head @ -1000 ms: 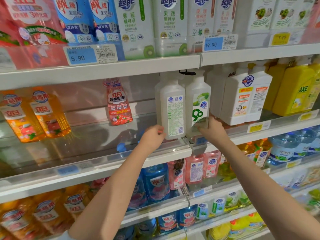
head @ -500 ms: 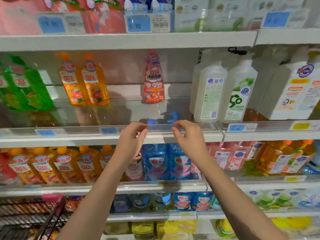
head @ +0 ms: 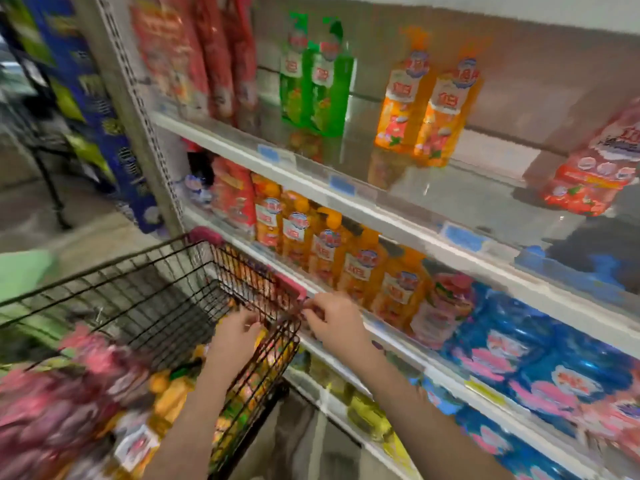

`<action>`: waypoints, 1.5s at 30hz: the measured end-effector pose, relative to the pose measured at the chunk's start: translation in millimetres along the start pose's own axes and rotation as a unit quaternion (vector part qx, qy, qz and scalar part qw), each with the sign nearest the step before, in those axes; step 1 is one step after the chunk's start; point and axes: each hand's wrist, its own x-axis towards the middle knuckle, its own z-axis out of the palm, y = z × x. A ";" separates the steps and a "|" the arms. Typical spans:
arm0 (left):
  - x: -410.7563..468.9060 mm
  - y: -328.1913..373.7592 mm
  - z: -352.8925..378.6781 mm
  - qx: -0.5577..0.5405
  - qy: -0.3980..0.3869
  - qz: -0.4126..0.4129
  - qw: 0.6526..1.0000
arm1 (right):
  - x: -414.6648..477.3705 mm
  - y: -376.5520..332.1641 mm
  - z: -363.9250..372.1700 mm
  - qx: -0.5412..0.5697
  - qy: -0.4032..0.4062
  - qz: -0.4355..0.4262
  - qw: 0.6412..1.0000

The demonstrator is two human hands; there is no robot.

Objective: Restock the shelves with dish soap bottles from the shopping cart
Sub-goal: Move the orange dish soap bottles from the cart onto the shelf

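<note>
The black wire shopping cart (head: pixel 156 299) holds orange plastic dish soap bottles (head: pixel 173 393) in its bottom; the left hand (head: pixel 235 336) dips inside the cart above them, likely for a bottle, its grasp lost in blur; the right hand (head: pixel 334 323), fingers curled, touches the cart's rim, perhaps steadying it; I cannot tell if it clasps; white metal shelves (head: pixel 398 220) stand just beside the cart.

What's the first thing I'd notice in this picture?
The black wire shopping cart at lower left, with the left hand inside it and the right hand at its corner. Beside it, rows of orange bottles and blue bottles fill the shelves.
</note>
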 end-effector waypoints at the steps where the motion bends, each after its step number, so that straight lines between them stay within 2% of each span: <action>1: 4.2 -24.1 -3.9 0.002 -0.002 -0.039 0.999 | 12.2 -8.7 14.4 -0.005 -0.027 -0.005 1.000; 3: 12.0 -64.3 -8.5 0.013 -0.002 -0.092 0.996 | 34.8 -21.5 45.1 -0.002 -0.086 -0.004 0.996; 7: 25.8 -117.5 -15.1 0.086 -0.063 -0.155 0.982 | 70.2 -34.2 105.8 -0.028 -0.202 0.014 0.979; 10: 31.6 -160.6 -9.8 0.065 -0.075 -0.193 0.976 | 87.6 -40.6 144.0 -0.060 -0.281 0.012 0.958; 13: 27.3 -189.5 -8.2 0.114 -0.103 -0.236 0.960 | 99.0 -51.3 177.1 -0.099 -0.363 0.001 0.926; 18: 5.1 -231.3 -15.1 0.163 -0.109 -0.319 0.927 | 107.2 -64.6 239.0 -0.079 -0.476 0.008 0.876; 22: -12.5 -265.2 -17.5 0.155 -0.109 -0.378 0.906 | 108.8 -72.8 284.0 -0.107 -0.544 0.001 0.832; 26: -11.0 -284.5 -16.2 0.107 -0.069 -0.417 0.900 | 106.5 -73.7 326.3 -0.132 -0.565 -0.008 0.814; 29: -1.3 -300.1 -14.1 0.081 -0.070 -0.444 0.890 | 104.5 -76.5 350.7 -0.133 -0.524 -0.029 0.840; 31: 3.1 -310.0 -13.8 0.057 -0.063 -0.458 0.885 | 101.7 -79.9 361.3 -0.145 -0.472 -0.091 0.865; 33: 3.2 -314.6 -17.9 0.065 -0.037 -0.469 0.880 | 96.4 -86.6 370.5 -0.175 -0.409 -0.191 0.875; 36: -8.8 -322.1 -23.8 0.112 0.001 -0.478 0.871 | 84.3 -102.0 388.1 -0.157 -0.406 -0.277 0.857; 37: -17.5 -327.1 -23.9 0.124 0.019 -0.487 0.864 | 80.4 -108.3 392.7 -0.171 -0.432 -0.296 0.835; 39: -35.5 -334.8 -22.5 0.105 0.068 -0.514 0.849 | 75.4 -116.4 400.9 -0.197 -0.466 -0.307 0.806; 41: -50.7 -345.9 -22.7 0.088 0.122 -0.538 0.829 | 71.6 -121.6 411.0 -0.221 -0.472 -0.300 0.799; 45: -63.5 -368.4 -31.3 0.001 0.064 -0.562 0.825 | 61.7 -129.2 436.5 -0.230 -0.486 -0.250 0.805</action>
